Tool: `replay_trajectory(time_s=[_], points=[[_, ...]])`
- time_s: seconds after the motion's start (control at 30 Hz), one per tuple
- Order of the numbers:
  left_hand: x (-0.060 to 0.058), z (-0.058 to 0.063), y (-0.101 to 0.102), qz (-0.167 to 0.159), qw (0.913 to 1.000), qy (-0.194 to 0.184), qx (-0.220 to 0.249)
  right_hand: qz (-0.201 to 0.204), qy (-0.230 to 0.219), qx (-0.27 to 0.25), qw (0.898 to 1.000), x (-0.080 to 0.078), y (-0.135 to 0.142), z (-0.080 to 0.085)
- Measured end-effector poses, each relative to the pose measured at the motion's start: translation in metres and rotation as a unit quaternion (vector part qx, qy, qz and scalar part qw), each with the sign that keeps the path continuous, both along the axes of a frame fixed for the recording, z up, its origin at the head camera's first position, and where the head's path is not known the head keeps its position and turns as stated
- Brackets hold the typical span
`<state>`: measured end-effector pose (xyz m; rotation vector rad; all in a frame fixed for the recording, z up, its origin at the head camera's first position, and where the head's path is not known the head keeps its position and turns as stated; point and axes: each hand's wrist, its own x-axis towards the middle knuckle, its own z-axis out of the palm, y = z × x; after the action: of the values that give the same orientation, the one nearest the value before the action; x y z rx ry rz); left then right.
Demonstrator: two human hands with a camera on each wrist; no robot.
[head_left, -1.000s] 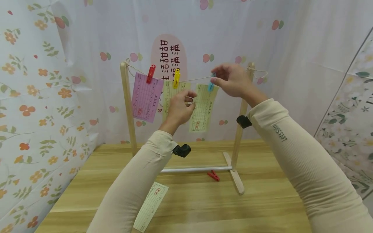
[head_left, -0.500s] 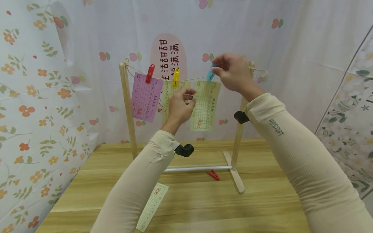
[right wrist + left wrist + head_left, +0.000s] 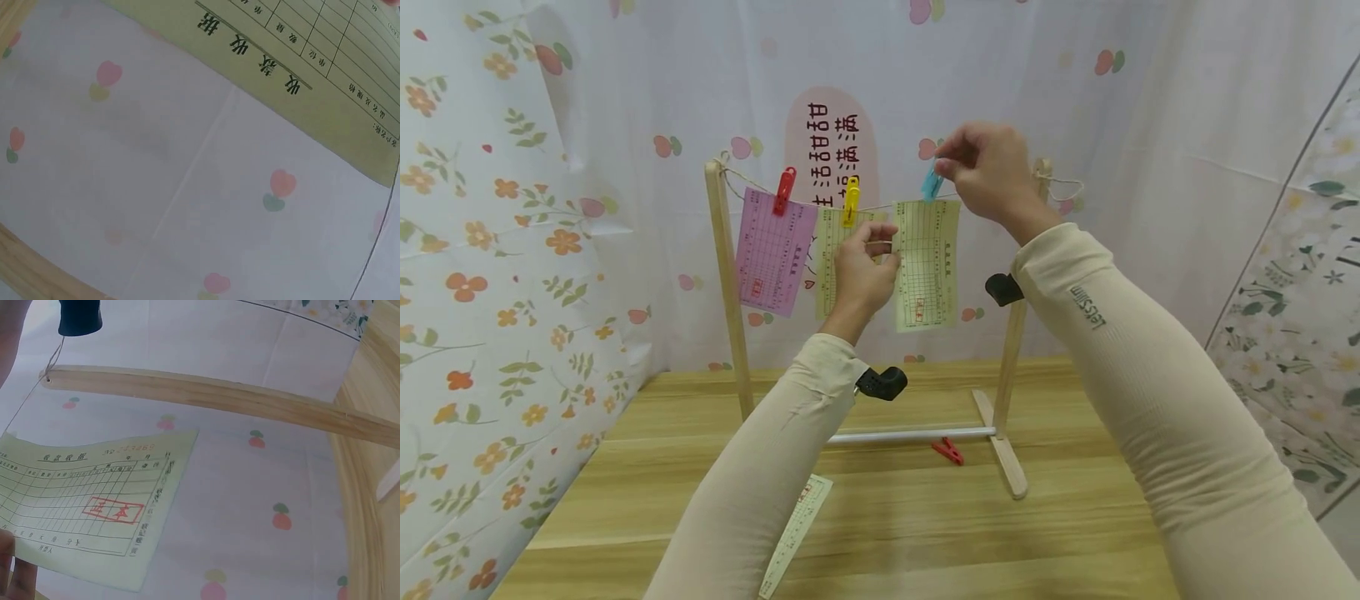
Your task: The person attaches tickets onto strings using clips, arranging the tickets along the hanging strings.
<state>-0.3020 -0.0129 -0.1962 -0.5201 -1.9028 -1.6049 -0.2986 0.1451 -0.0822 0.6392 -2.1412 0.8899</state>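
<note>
A pale yellow receipt slip (image 3: 927, 267) hangs upright at the right part of the string (image 3: 880, 207), its printed face toward the head camera. Its left edge is pinched by my left hand (image 3: 867, 271); in the left wrist view, fingers (image 3: 24, 578) show at the slip's edge. At the slip's top, my right hand (image 3: 992, 171) pinches a light blue clothespin (image 3: 932, 183). The right wrist view shows the slip's heading (image 3: 337, 119) close up. A second yellow slip (image 3: 827, 262), under a yellow clothespin (image 3: 851, 202), is partly hidden behind my left hand.
At left, a red clothespin (image 3: 785, 192) holds a pink slip (image 3: 775, 258) on the string. Wooden posts (image 3: 727, 283) carry the string, with a white bar (image 3: 917, 435) low between them. Another red clothespin (image 3: 948, 451) and a slip (image 3: 797, 529) lie on the wooden table (image 3: 1000, 550).
My right hand has moved up and left with the light blue clothespin. The slip has risen to the string and turned more squarely to the camera. My left hand stays near its left edge.
</note>
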Motion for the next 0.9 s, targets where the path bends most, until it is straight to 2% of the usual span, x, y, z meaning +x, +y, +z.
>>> replay_trajectory(time_s=[0.23,0.53,0.67,0.9], points=[[-0.003,-0.003,0.001,0.002,0.9999,-0.007,0.013,-0.003,0.008,0.004,1.000,-0.007,-0.005,-0.002],[-0.005,-0.006,0.001,0.007,0.9997,-0.015,0.017,0.009,-0.018,-0.004,1.000,-0.013,-0.011,-0.006],[-0.006,-0.009,-0.001,0.007,0.9995,-0.022,0.021,0.012,-0.014,0.005,1.000,-0.017,-0.014,-0.009],[-0.008,-0.008,0.001,0.002,0.9997,-0.014,0.020,-0.001,-0.009,0.015,1.000,-0.019,-0.013,-0.009]])
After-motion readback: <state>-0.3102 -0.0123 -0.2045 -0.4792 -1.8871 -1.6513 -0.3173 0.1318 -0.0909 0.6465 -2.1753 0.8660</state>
